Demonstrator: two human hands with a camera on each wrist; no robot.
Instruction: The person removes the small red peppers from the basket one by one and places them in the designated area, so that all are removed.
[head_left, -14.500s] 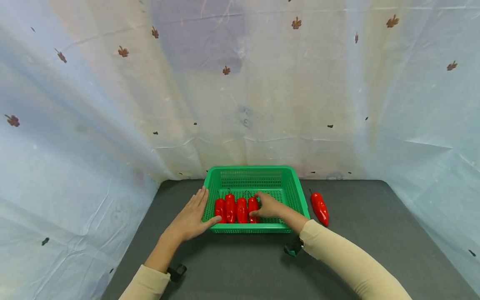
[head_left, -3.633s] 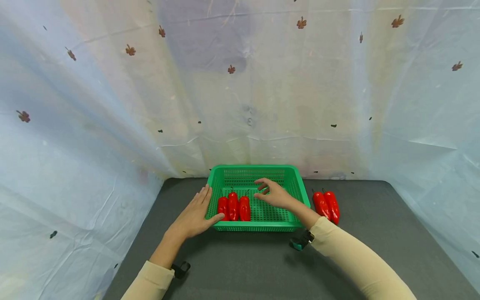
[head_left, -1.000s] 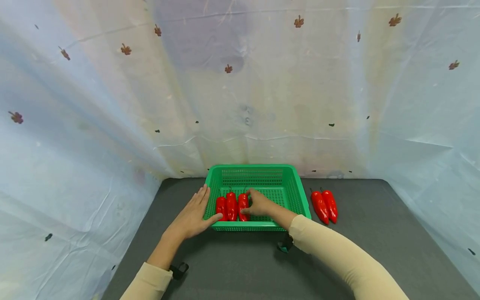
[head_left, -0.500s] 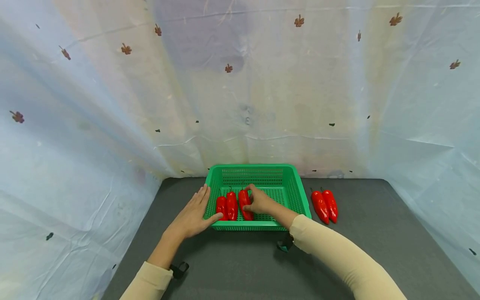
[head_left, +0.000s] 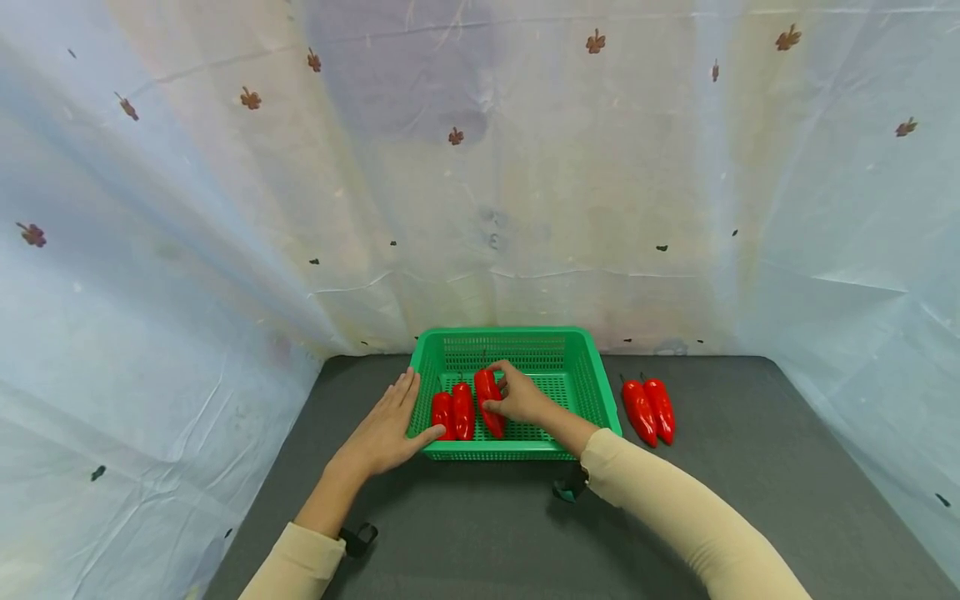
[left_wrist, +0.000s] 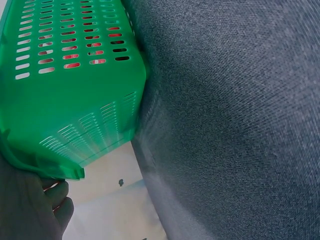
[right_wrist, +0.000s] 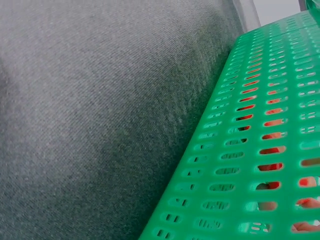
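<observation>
My right hand [head_left: 522, 398] reaches into the green slotted basket [head_left: 510, 450] and pinches a glossy red pepper [head_left: 489, 404] between thumb and fingers. The pepper leans slightly, stem end up and away. Left of it, two more red peppers, one in the middle [head_left: 463, 412] and one by the left wall [head_left: 442, 414], lie side by side in the basket. My left hand [head_left: 382, 429] rests along the basket's left rim with straight fingers, thumb over the front corner. In the right wrist view, parts of the right hand [right_wrist: 307, 202] show through the slots.
Two red peppers, a left one [head_left: 639, 414] and a right one [head_left: 661, 411], lie on the dark grey table [head_left: 465, 533] to the basket's right. Pale patterned sheeting [head_left: 540, 208] hangs behind the table and at both sides.
Over the last second my right hand has raised the rightmost basket pepper and tilted it. Earlier, another pepper left the basket and now lies beside the first one on the table. My left hand stays put.
</observation>
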